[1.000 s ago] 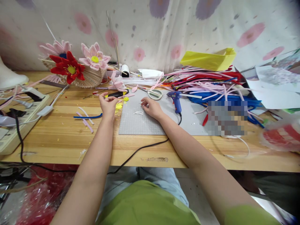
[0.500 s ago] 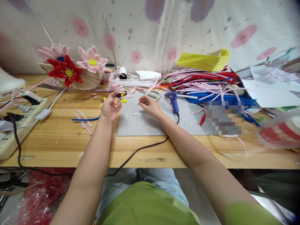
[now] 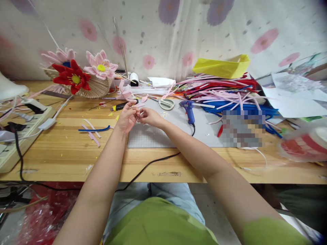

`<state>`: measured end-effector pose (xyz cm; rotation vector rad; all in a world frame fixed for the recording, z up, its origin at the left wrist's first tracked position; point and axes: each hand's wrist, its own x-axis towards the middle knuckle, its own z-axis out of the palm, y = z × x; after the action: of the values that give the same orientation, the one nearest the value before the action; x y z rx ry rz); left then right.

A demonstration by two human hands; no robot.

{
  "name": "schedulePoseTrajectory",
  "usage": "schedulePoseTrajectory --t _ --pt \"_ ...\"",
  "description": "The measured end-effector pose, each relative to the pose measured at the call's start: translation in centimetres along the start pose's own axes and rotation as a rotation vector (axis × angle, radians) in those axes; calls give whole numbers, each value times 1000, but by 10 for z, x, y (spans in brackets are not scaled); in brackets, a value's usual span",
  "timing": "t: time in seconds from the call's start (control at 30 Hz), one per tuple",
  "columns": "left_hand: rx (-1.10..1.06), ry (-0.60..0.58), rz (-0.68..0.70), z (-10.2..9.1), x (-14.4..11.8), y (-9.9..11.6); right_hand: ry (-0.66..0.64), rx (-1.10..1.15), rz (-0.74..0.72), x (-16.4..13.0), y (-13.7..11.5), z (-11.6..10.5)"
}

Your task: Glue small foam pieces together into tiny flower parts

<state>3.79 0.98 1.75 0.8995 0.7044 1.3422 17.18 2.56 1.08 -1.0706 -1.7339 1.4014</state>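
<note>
Over the left part of the grey cutting mat [image 3: 155,140], my left hand [image 3: 128,119] and my right hand [image 3: 151,118] meet at the fingertips. My left fingers are curled inward in a pinch. The thumb and forefinger of my right hand are pressed together against them. A thin pale sliver shows between the fingertips, too small to name. Just beyond my right wrist, a little heap of thin pale sticks [image 3: 164,115] lies on the mat. Behind the hands are scissors [image 3: 167,104] and a yellow-and-black cutter [image 3: 120,107].
A blue glue gun [image 3: 189,112] rests on the mat, its black cord [image 3: 153,162] crossing the table front. Pipe cleaners [image 3: 230,92] are piled at the back right. Fuzzy flowers [image 3: 74,79] stand back left, near a power strip [image 3: 25,136]. Cut strips [image 3: 93,129] lie left.
My right hand has moved left to meet my left hand, which has shifted slightly right and down. The small yellow-green disc near my left fingers is no longer visible.
</note>
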Motion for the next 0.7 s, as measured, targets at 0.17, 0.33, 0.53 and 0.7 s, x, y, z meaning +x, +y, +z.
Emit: schedulePoseTrajectory --t 0.17,0.33,0.53,0.7 --pt "94 19 40 -9 5 -5 231 174 125 3 -3 -39" --pt "295 9 39 -12 7 -16 343 361 183 -11 -1 -83" --pt "680 7 67 -7 13 -38 288 333 237 -21 3 -89" --pt "1038 -89 126 17 28 -40 206 352 182 -21 -4 -87"
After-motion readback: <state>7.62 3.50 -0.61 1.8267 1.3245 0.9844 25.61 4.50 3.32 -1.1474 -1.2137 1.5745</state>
